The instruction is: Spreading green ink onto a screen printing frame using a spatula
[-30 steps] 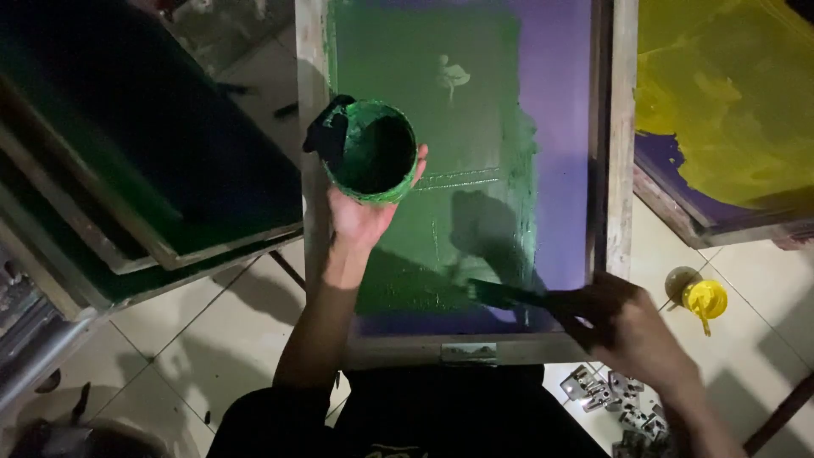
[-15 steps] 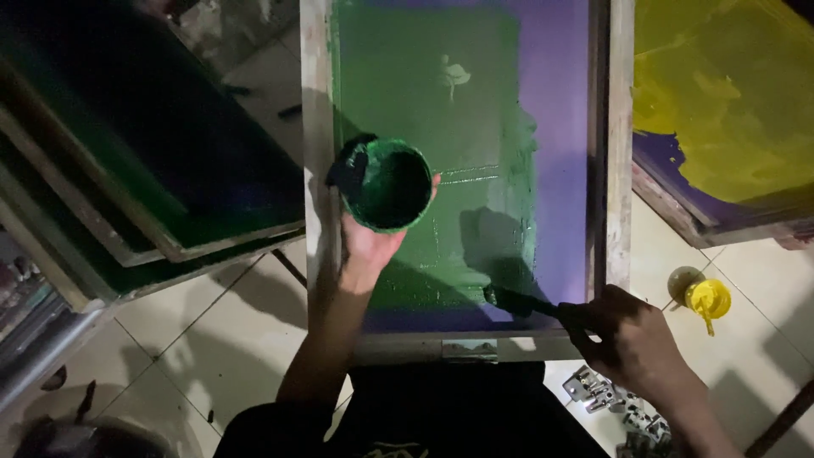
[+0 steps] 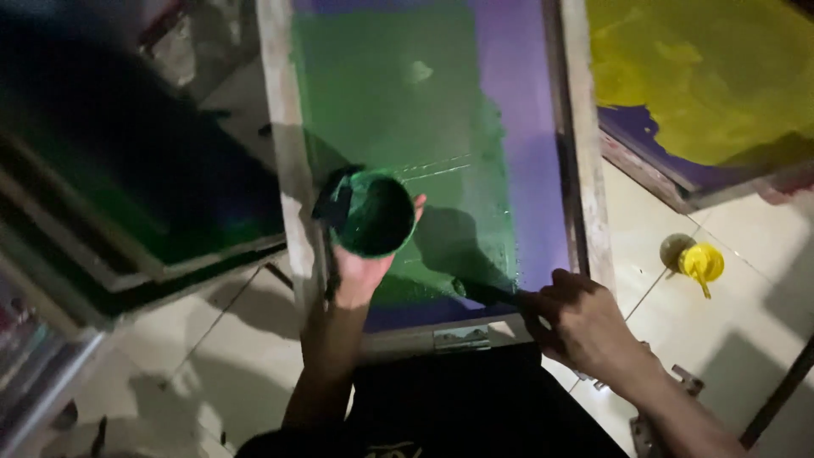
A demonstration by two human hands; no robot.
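My left hand [image 3: 360, 270] holds a round green paint tub [image 3: 370, 213] from below, over the near left part of a wooden-framed printing screen [image 3: 282, 153]. The screen's mesh is purple and mostly covered with wet green ink [image 3: 398, 102]. My right hand [image 3: 577, 321] grips the dark handle of a scraper [image 3: 487, 293] whose tip lies on the green ink near the screen's near edge. A metal hinge clamp [image 3: 462, 337] sits on the near frame bar.
A second screen smeared with yellow ink [image 3: 695, 76] lies at the right. A yellow paint tub [image 3: 699, 263] stands on the tiled floor. Dark stacked frames [image 3: 136, 170] lie at the left. Metal parts [image 3: 670, 399] lie on the floor by my right arm.
The tub in my left hand has come down and nearer along the screen's left side. My right hand has drawn the scraper left and nearer. The view has shifted and blurred.
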